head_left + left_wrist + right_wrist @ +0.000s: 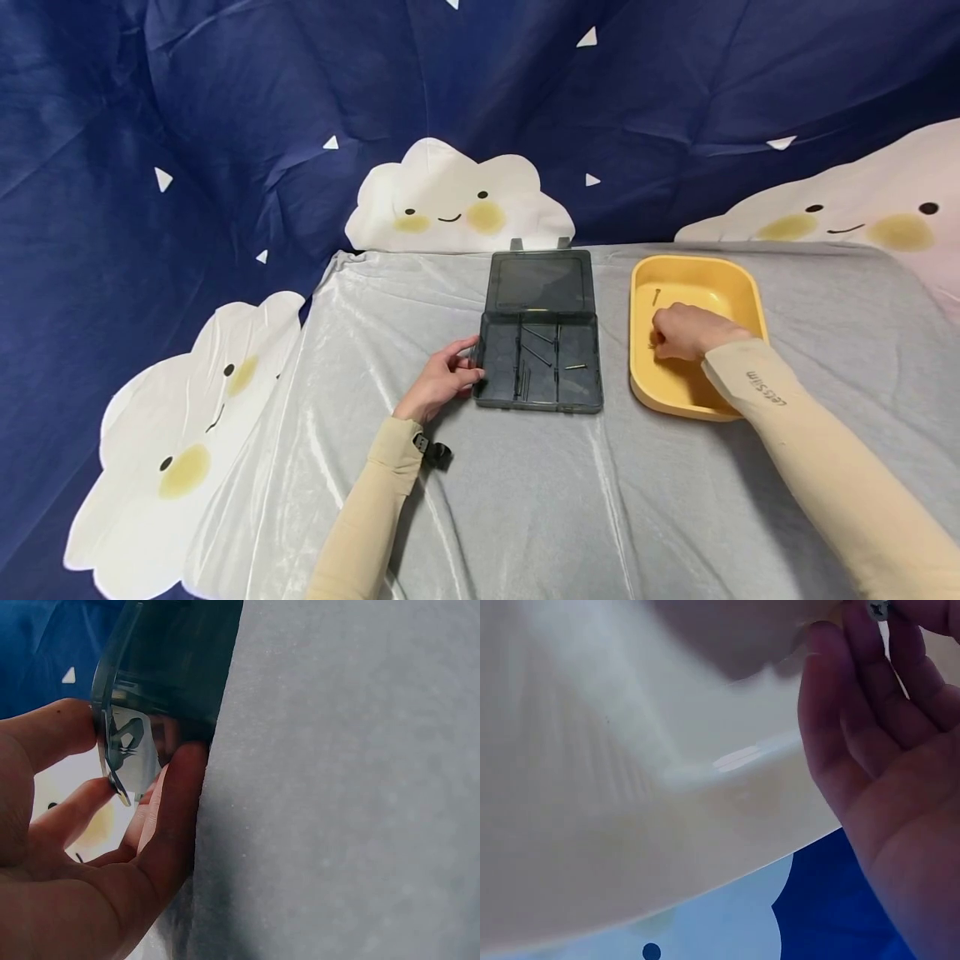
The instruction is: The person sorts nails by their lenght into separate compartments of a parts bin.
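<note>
A dark grey translucent organizer box (pixel 497 358) lies with its lid raised at the back. Several long thin dark screws (pixel 536 358) lie in its middle compartment, and a brass-coloured screw (pixel 575 367) in the right one. My left hand (pixel 438 381) holds the box by its left side; the left wrist view shows fingertips against the box wall (pixel 180 667). Inside the yellow tub (pixel 693 408), my right hand (pixel 688 331) pinches a screw (pixel 879 609) between thumb and fingers, its cross-slot head showing in the right wrist view. Another screw (pixel 656 297) lies farther back in the tub.
A grey plush cloth (pixel 525 500) covers the table. The raised lid (pixel 542 282) stands behind the box, near a blue curtain (pixel 637 100) with cloud prints. A small black device (pixel 437 454) sits at the left wrist.
</note>
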A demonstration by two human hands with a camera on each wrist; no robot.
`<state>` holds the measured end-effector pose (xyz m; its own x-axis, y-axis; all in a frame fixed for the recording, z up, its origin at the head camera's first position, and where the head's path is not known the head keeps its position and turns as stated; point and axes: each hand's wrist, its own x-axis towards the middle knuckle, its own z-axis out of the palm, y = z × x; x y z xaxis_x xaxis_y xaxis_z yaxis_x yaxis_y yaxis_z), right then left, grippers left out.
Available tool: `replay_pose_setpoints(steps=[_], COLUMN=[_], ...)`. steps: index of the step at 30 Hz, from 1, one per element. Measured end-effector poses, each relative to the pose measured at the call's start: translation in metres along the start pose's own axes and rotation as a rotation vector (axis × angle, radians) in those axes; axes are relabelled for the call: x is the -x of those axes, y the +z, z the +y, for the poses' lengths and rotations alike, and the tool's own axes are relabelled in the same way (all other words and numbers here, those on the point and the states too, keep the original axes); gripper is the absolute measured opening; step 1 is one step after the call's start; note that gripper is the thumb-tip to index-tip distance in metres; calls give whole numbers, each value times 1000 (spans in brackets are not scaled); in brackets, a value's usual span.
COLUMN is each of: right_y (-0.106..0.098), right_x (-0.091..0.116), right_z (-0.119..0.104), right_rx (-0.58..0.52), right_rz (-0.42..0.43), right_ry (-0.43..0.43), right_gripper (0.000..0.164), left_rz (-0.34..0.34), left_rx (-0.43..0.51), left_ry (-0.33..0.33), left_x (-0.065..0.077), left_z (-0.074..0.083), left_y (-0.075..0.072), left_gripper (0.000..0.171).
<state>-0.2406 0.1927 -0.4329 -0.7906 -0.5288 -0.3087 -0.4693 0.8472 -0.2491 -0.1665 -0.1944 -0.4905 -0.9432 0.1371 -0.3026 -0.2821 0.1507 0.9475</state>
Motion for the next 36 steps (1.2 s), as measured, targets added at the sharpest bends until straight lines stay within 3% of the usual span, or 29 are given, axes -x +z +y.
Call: replay_pose_setpoints(steps=[6, 15, 28, 36], right_y=[2, -4, -23, -35], right_x=[1, 10, 22, 31], right_z=[3, 4, 1, -8], right_rx=[-52, -25, 3, 13], right_rz=[34, 146, 199, 277], right_ry=[-23, -100, -70, -49], right_gripper=[12, 14, 12, 14], left_rz=[-2, 0, -9, -9], left_rx=[-3, 1, 2, -1], left_ry=[6, 3, -5, -9], left_x=[0, 0, 1, 1], left_z=[0, -1, 1, 1], left_y=[0, 1, 0, 0], left_gripper=[69, 68, 67, 68])
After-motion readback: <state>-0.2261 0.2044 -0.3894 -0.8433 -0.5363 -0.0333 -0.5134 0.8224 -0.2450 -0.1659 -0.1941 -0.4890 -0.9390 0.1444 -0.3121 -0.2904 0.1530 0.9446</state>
